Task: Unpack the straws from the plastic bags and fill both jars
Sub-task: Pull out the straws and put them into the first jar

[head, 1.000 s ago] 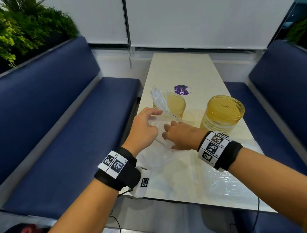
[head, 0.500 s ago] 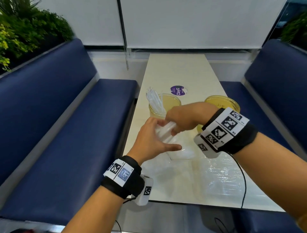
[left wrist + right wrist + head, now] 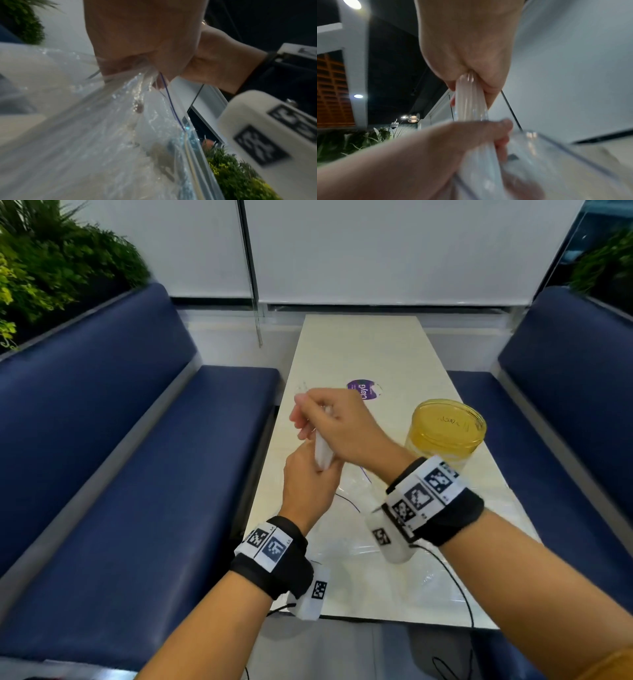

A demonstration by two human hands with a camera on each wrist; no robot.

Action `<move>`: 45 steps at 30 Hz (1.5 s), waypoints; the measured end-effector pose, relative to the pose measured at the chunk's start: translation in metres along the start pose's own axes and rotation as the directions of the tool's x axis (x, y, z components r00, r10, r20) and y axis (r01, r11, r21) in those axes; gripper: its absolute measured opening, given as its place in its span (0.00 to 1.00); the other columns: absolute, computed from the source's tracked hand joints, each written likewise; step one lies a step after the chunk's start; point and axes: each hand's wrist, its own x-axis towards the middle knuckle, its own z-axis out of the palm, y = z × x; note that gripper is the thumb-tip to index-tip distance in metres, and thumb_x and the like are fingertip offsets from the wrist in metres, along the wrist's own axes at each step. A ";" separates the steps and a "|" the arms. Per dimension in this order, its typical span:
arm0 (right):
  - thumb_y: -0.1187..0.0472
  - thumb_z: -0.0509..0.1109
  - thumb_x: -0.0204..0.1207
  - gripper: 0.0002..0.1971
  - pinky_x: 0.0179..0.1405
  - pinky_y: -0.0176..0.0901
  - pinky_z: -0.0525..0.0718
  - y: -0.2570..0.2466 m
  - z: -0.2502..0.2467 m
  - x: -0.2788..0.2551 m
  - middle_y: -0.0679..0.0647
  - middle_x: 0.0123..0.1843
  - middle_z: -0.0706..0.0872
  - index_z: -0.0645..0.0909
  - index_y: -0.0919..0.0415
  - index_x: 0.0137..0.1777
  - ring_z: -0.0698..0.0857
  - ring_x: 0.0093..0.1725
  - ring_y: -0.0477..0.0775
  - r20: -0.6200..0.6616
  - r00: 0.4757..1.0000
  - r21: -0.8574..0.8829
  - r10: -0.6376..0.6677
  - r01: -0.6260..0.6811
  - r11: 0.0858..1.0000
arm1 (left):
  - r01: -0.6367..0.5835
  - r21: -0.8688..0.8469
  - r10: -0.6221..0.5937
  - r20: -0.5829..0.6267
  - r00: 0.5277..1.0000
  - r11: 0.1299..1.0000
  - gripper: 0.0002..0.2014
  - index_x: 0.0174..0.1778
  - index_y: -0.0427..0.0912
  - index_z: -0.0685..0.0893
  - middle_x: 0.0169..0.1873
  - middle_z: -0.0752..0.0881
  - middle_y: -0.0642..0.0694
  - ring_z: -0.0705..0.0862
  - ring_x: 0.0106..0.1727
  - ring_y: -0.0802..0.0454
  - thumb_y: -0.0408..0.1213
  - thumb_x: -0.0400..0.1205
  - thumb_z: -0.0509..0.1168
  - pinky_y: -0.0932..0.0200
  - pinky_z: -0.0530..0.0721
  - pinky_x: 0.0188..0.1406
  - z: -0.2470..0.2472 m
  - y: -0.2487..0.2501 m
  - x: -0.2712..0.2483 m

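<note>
1. Clear plastic straws (image 3: 322, 451) form a bundle gripped in the right hand (image 3: 337, 428), its fingers curled round them above the tabletop (image 3: 359, 350).
2. Right wrist view: the straws (image 3: 470, 100) run from the closed right hand (image 3: 467, 44) down into the left hand (image 3: 471, 136).
3. Left hand (image 3: 308, 484) sits just below the right, at about 6 o'clock from it, fingers closed on the mouth of a clear plastic bag (image 3: 356, 494).
4. Left wrist view: the bag (image 3: 106, 135) hangs from the pinching left hand (image 3: 145, 40), crinkled, with a thin blue line along its edge.
5. Lower ends of the straws are still inside the bag's mouth; how far they reach is blurred.
6. 1 yellow-tinted jar (image 3: 445, 436) stands upright on the tabletop at 3 o'clock from the hands, well apart from them.
7. Faint tips of more straws (image 3: 303, 387) show at 12 o'clock, just past the right hand; whatever holds them is hidden behind the hands.
8. More clear plastic (image 3: 394, 570) lies flat on the near tabletop, under the right wrist.
9. Purple round sticker (image 3: 364, 390) sits on the tabletop at 1 o'clock from the hands.
10. Blue benches (image 3: 137, 457) flank the tabletop on both sides.
</note>
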 end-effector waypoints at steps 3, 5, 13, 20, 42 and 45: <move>0.47 0.81 0.70 0.31 0.56 0.44 0.88 0.017 0.011 -0.004 0.53 0.52 0.90 0.71 0.48 0.70 0.90 0.51 0.49 -0.150 0.982 0.168 0.112 -0.087 0.982 | 0.005 0.007 -0.005 0.010 1.000 1.000 0.05 0.45 0.40 0.83 0.37 0.89 0.43 0.88 0.36 0.47 0.38 0.82 0.66 0.42 0.87 0.32 -0.003 0.002 0.001; 0.43 0.84 0.64 0.34 0.58 0.48 0.89 0.028 0.015 -0.007 0.51 0.56 0.89 0.74 0.48 0.68 0.89 0.55 0.48 -0.126 0.967 0.155 0.220 -0.199 0.968 | 0.018 -0.018 -0.018 -0.009 1.000 1.000 0.06 0.56 0.45 0.84 0.40 0.90 0.49 0.90 0.40 0.53 0.35 0.85 0.65 0.50 0.91 0.35 -0.006 0.003 0.003; 0.50 0.65 0.86 0.21 0.55 0.57 0.89 0.015 0.023 -0.004 0.54 0.35 0.91 0.87 0.66 0.41 0.91 0.39 0.54 -0.025 0.987 0.052 0.161 -0.159 0.986 | 0.049 -0.118 -0.048 0.010 0.999 0.992 0.04 0.46 0.39 0.84 0.33 0.86 0.47 0.83 0.30 0.55 0.35 0.82 0.71 0.63 0.79 0.26 -0.011 -0.003 0.001; 0.53 0.65 0.86 0.10 0.29 0.47 0.81 -0.031 -0.030 0.059 0.49 0.28 0.74 0.73 0.59 0.47 0.74 0.24 0.48 -0.184 0.980 0.408 0.082 0.000 0.913 | 0.082 -0.001 -0.082 0.001 0.997 0.997 0.14 0.43 0.41 0.84 0.39 0.87 0.53 0.85 0.34 0.55 0.47 0.76 0.77 0.56 0.86 0.38 -0.009 -0.014 -0.003; 0.62 0.81 0.71 0.14 0.47 0.45 0.83 0.137 -0.012 0.116 0.54 0.50 0.90 0.89 0.61 0.56 0.88 0.49 0.52 -0.204 0.900 0.090 0.385 -0.374 0.923 | 0.110 -0.015 -0.111 -0.066 0.992 0.994 0.12 0.50 0.51 0.89 0.53 0.86 0.57 0.88 0.47 0.56 0.28 0.77 0.72 0.50 0.91 0.50 -0.039 -0.028 0.016; 0.69 0.83 0.64 0.27 0.47 0.43 0.89 0.134 -0.016 0.110 0.53 0.55 0.88 0.81 0.48 0.60 0.88 0.53 0.51 -0.339 0.908 0.117 0.246 -0.219 0.969 | 0.138 -0.034 -0.140 -0.057 0.989 0.990 0.12 0.49 0.52 0.89 0.53 0.85 0.59 0.88 0.49 0.55 0.28 0.78 0.72 0.46 0.92 0.52 -0.038 -0.028 0.018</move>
